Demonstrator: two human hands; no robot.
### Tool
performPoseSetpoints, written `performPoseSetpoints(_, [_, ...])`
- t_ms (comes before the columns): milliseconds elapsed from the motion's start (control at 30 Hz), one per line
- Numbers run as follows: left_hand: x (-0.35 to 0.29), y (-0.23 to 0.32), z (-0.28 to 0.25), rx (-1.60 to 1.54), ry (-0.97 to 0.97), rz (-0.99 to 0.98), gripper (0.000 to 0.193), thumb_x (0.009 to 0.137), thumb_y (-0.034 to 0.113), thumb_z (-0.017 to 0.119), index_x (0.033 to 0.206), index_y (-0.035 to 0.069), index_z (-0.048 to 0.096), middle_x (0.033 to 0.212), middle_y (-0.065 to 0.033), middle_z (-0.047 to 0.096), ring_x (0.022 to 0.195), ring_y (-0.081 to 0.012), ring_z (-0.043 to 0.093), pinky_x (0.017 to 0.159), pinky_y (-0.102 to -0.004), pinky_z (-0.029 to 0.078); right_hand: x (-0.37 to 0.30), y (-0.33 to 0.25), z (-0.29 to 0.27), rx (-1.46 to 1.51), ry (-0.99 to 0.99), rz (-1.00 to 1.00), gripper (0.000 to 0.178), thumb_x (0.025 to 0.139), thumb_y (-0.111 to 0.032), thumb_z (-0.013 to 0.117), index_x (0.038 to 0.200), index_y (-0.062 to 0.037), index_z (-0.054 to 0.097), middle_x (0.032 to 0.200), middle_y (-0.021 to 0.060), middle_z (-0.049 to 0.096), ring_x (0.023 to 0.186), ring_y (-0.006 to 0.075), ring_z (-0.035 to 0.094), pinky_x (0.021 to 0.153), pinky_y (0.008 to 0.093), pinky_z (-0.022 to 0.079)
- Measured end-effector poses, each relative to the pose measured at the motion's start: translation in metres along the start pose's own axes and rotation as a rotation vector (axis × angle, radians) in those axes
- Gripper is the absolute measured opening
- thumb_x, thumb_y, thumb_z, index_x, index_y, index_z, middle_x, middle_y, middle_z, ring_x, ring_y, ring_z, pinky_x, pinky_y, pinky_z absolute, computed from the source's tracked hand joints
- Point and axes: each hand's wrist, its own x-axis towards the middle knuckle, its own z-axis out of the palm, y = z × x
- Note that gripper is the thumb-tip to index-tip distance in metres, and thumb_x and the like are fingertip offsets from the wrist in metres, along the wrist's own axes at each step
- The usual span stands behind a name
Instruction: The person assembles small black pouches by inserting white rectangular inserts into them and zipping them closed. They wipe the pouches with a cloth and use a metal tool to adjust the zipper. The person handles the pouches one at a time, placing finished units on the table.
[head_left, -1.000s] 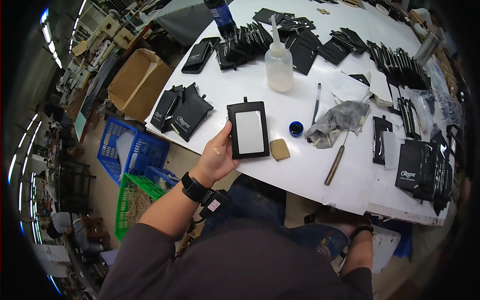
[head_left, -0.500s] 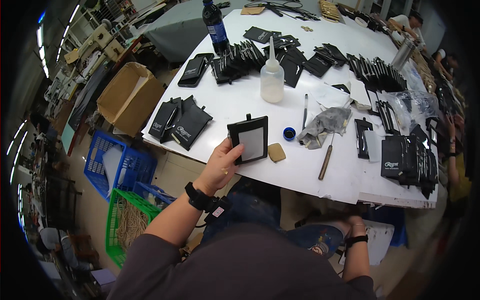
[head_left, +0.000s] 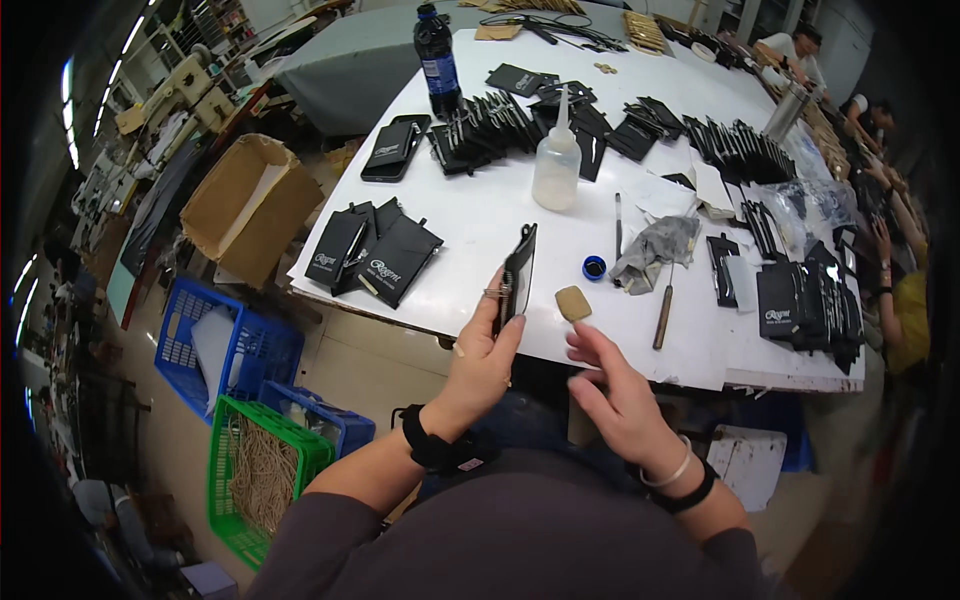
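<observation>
My left hand (head_left: 482,358) grips a black card holder (head_left: 516,275) over the table's near edge. The holder is turned almost edge-on, so only a sliver of its pale window side shows. My right hand (head_left: 618,400) is raised to the right of it, fingers apart, holding nothing. Just beyond those fingertips lies a small tan block (head_left: 573,304). Farther in are a small blue cap with dark contents (head_left: 593,268), a crumpled grey rag (head_left: 655,252) and a wooden-handled tool (head_left: 663,318). A squeeze bottle (head_left: 556,172) with a long nozzle stands upright behind them.
Similar black holders lie in a small pile (head_left: 398,262) at left, a row (head_left: 495,130) at the back and a stack (head_left: 790,300) at right. A dark drink bottle (head_left: 437,62) stands behind. Crates (head_left: 262,412) and a cardboard box (head_left: 250,205) sit left. People work far right.
My right hand has come up from beside my leg to the table edge. My left hand has turned the card holder from facing me to nearly edge-on.
</observation>
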Motion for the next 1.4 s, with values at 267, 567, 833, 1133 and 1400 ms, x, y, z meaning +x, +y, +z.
performPoseSetpoints(267, [-0.007, -0.008, 0.008, 0.502, -0.077, 0.313, 0.070, 0.079, -0.006, 0.048, 0.140, -0.002, 0.014, 0.141, -0.0302, 0.015, 0.130, -0.0445, 0.020, 0.104, -0.0398, 0.027, 0.048, 0.010, 0.039, 0.162, 0.093, 0.102, 0.044, 0.090, -0.021, 0.050, 0.124, 0.0045, 0.039, 0.095, 0.0184, 0.061, 0.084, 0.0232, 0.062, 0.072, 0.0301, 0.049])
performPoseSetpoints(567, [-0.007, 0.000, -0.029, -0.021, 0.101, 0.091, 0.069, 0.084, -0.001, 0.051, 0.140, -0.001, 0.011, 0.139, -0.0239, 0.028, 0.121, -0.0284, 0.040, 0.097, -0.0346, 0.037, 0.060, 0.024, 0.030, 0.578, -0.096, 0.285, 0.025, 0.093, -0.014, 0.043, 0.112, 0.0004, 0.049, 0.091, 0.0054, 0.060, 0.082, 0.0107, 0.059, 0.074, 0.0250, 0.049])
performPoseSetpoints(833, [-0.001, 0.007, -0.080, 0.182, 0.078, 0.059, 0.046, 0.084, 0.000, 0.053, 0.129, 0.003, 0.042, 0.112, -0.0104, 0.056, 0.094, -0.0125, 0.055, 0.076, -0.0243, 0.046, 0.071, 0.015, 0.056, 0.636, -0.081, 0.330, 0.034, 0.092, -0.014, 0.047, 0.122, 0.0007, 0.037, 0.097, 0.0108, 0.061, 0.080, 0.0136, 0.060, 0.070, 0.0254, 0.050])
performPoseSetpoints(1133, [0.053, 0.029, -0.267, 0.960, 0.411, -0.175, 0.045, 0.087, 0.027, 0.055, 0.121, -0.002, 0.049, 0.104, -0.0137, 0.060, 0.097, -0.0216, 0.057, 0.082, -0.0312, 0.046, 0.079, 0.006, 0.069, 0.799, -0.135, 0.458, 0.032, 0.093, -0.017, 0.046, 0.120, -0.0020, 0.039, 0.100, 0.0092, 0.059, 0.083, 0.0146, 0.060, 0.073, 0.0293, 0.050])
performPoseSetpoints(1400, [0.079, 0.043, -0.288, 0.317, 0.158, -0.618, 0.044, 0.078, 0.028, 0.067, 0.112, 0.004, 0.055, 0.096, -0.0018, 0.058, 0.085, -0.0107, 0.050, 0.076, -0.0293, 0.042, 0.107, 0.008, 0.087, 1.299, -0.145, 0.588, 0.018, 0.092, -0.018, 0.044, 0.106, -0.0082, 0.049, 0.105, 0.0077, 0.057, 0.094, 0.0199, 0.055, 0.081, 0.0378, 0.046])
